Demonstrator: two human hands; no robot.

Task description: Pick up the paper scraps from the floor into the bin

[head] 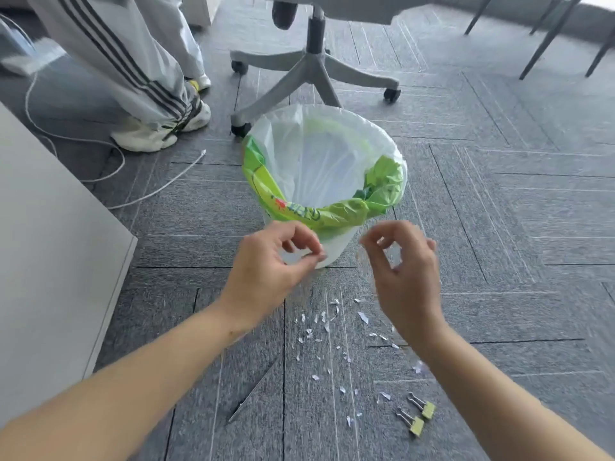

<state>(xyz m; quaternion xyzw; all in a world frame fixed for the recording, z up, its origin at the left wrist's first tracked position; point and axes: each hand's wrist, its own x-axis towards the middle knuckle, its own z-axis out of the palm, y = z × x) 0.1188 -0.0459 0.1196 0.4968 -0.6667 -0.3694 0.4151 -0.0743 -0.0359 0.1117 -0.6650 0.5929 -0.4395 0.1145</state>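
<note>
A white bin point(336, 242) with a white liner and a green plastic bag draped over its rim stands on the grey carpet. Several small white paper scraps point(324, 322) lie scattered on the floor in front of it. My left hand point(266, 267) hovers at the bin's near side, thumb and forefinger pinched on what looks like a tiny pale scrap. Just right of the bin's front, my right hand point(404, 277) is raised and blurred, with its fingertips pinched the same way.
Two yellow binder clips point(417, 415) and a thin metal strip point(253, 392) lie among the nearer scraps. An office chair base point(312, 73) stands behind the bin. A person's legs and shoes point(159, 124), a white cable point(156, 189) and a white cabinet point(50, 261) are at left.
</note>
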